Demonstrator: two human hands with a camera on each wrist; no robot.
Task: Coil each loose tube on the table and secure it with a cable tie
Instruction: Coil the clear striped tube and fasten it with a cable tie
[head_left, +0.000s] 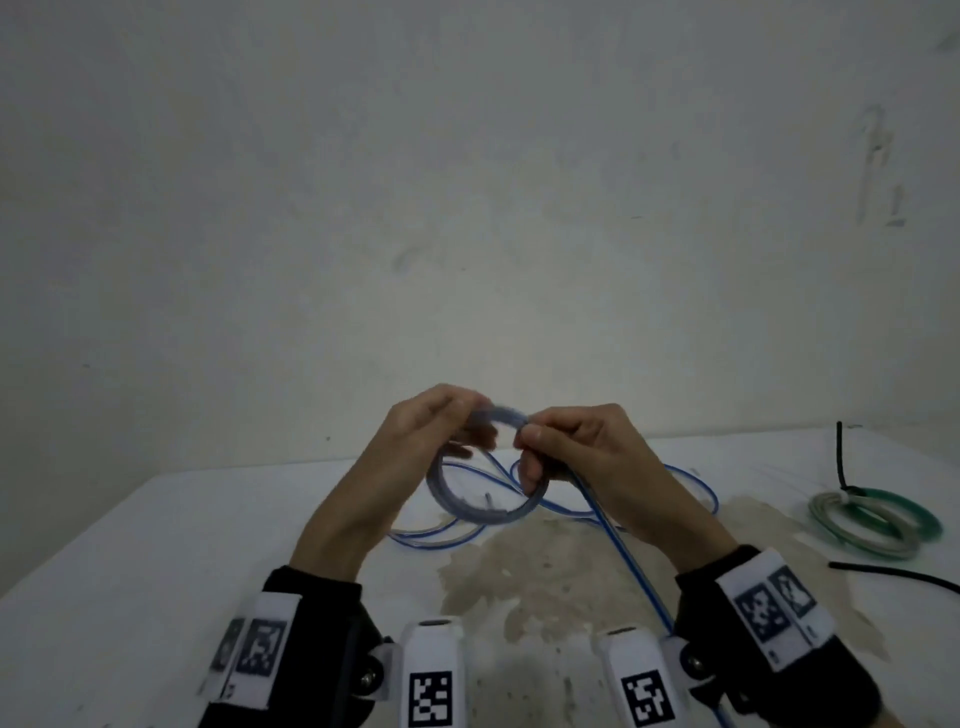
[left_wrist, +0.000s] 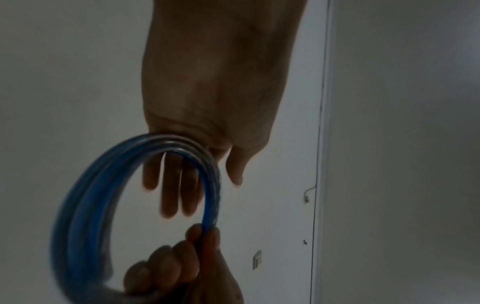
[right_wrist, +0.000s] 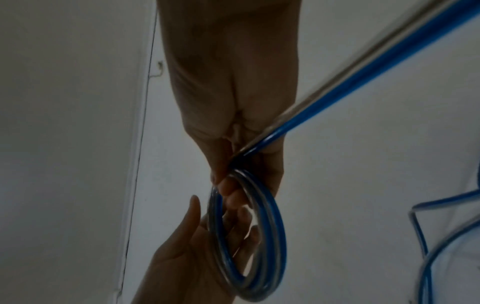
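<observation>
Nearest the head camera, white wrist-mounted camera housings (head_left: 434, 670) with black-and-white square code markers sit at the bottom edge, strapped over black sleeves; the markers carry patterns only, with no readable words.

Beyond them spreads the white surface (head_left: 156, 561), with a brownish stained patch in its middle, set against a plain pale wall (head_left: 467, 182).

Across the surface sprawls the loose run of the translucent blue-striped plastic tube (head_left: 621, 561): one straight length slants from the right hand down toward the near right edge, while wider slack loops lie flat behind and below the hands.

Both hands are raised above the surface, close together, with the coiled part of the tube (head_left: 480, 512) hanging between them as a ring of several turns standing roughly upright, its opening facing the camera.

The left hand (head_left: 431, 431) is at the top left of the ring; in the left wrist view its fingers (left_wrist: 168, 191) lie fairly straight behind the coil, thumb apart, the turns passing across the palm side.

The right hand (head_left: 566, 447) pinches the turns at the ring's right side, fingers curled around them, and the straight length leaves the grip from there.

Well apart at the right of the surface lies a finished green and grey tube coil (head_left: 872, 522), flat, bound with a black cable tie (head_left: 842, 462) whose tail points upward. Just in front of it a loose black cable tie (head_left: 898, 576) lies lengthwise left to right.
</observation>
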